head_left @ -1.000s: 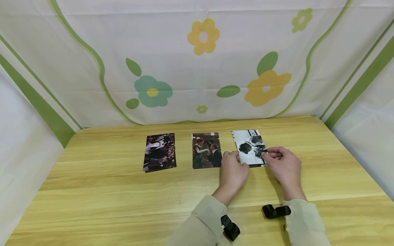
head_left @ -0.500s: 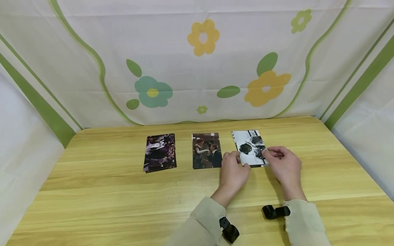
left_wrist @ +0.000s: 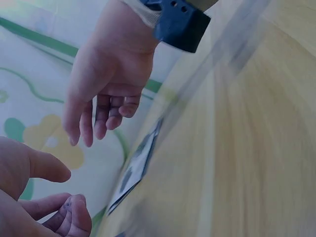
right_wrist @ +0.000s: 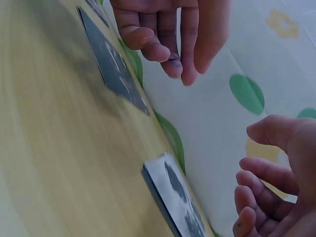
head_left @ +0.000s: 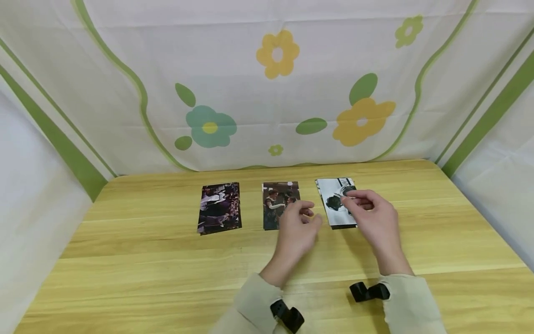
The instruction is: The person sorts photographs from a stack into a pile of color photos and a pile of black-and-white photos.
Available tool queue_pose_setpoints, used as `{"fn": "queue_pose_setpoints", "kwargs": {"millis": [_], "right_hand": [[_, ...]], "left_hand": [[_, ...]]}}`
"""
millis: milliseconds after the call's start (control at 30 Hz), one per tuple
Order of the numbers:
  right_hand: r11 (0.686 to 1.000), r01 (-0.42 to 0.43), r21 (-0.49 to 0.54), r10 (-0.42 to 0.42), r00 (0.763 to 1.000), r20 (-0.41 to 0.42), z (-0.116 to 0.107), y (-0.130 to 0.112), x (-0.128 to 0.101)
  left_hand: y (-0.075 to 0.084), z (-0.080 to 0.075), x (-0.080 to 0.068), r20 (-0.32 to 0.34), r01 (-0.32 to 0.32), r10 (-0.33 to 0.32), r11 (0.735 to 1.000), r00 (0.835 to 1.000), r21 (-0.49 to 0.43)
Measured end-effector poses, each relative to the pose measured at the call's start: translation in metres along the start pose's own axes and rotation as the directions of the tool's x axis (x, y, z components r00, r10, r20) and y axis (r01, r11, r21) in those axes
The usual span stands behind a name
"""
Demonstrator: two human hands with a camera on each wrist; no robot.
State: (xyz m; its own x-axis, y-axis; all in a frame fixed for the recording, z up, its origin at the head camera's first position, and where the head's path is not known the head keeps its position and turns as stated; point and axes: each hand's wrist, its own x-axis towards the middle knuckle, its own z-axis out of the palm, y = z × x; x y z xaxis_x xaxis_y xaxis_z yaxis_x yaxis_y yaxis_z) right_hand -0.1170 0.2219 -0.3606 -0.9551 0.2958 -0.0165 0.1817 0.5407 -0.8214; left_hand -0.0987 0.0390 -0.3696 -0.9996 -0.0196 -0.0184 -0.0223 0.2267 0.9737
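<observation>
A stack of photo prints with a black-and-white picture on top [head_left: 333,214] lies at the right of the row, its edges slightly fanned. Over its right side hovers my right hand [head_left: 373,222], thumb and fingertips apart and holding nothing, raised off the stack in the right wrist view. My left hand [head_left: 295,232] is also in the air, fingers loosely bent, overlapping the middle photo stack [head_left: 270,198] in the head view. That stack shows a dark colour picture of two people. At the left lies a third photo stack [head_left: 219,208], with a dark purplish crowd scene on top.
All three stacks lie in a row near the back of the wooden table [head_left: 146,278]. Behind it hangs a white cloth [head_left: 233,60] printed with flowers. A black wrist camera [head_left: 288,316] sits on the left cuff, another black camera [head_left: 369,291] on the right.
Both hands have let go of the right stack's edges and risen. The left hand has moved left toward the middle stack; the right hand has shifted slightly left, over the right stack.
</observation>
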Motion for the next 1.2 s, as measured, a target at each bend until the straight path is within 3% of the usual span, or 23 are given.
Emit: {"fn": "queue_pose_setpoints", "kwargs": {"millis": [333, 567, 733, 1200], "right_hand": [[0.995, 0.099, 0.004, -0.099, 0.984, 0.148, 0.021, -0.023, -0.019], [0.993, 0.119, 0.014, -0.12, 0.973, 0.196, 0.034, -0.027, -0.025], [0.993, 0.117, 0.005, -0.115, 0.97, 0.214, 0.038, -0.028, -0.027], [0.994, 0.111, 0.006, -0.109, 0.968, 0.225, 0.041, -0.028, -0.028]], "left_hand": [[-0.008, -0.064, -0.008, -0.04, 0.111, -0.111, 0.994, 0.993, -0.007], [-0.02, -0.092, -0.02, -0.123, 0.162, -0.165, 0.986, 0.979, -0.036], [-0.022, -0.1, -0.024, -0.156, 0.175, -0.181, 0.983, 0.971, -0.052], [-0.026, -0.101, -0.023, -0.179, 0.189, -0.194, 0.981, 0.965, -0.044]]}}
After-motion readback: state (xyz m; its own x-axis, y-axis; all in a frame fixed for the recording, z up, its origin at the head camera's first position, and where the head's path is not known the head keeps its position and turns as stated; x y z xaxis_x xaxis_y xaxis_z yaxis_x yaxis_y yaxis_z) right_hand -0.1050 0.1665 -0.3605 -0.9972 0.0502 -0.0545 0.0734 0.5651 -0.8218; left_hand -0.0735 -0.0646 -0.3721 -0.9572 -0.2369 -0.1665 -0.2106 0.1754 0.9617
